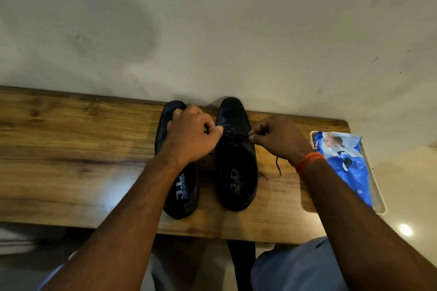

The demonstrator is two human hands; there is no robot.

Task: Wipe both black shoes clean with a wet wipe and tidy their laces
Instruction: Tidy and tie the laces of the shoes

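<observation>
Head view: both black shoes sit side by side on the wooden worktop [71,149], toes to the wall. Left hand [191,139] and right hand [279,139] each pinch a lace end [238,136] over the right shoe [236,160], fingers curled tight. No wipe is out; the wet-wipe pack [347,168] lies on a tray alongside. Wiping looks finished, with lacing under way; the left shoe [179,191] has its laces hidden.

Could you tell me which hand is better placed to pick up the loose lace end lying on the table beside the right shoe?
Right. The right hand pinches the lace just above the loose lace end; the left hand is across the right shoe.
</observation>
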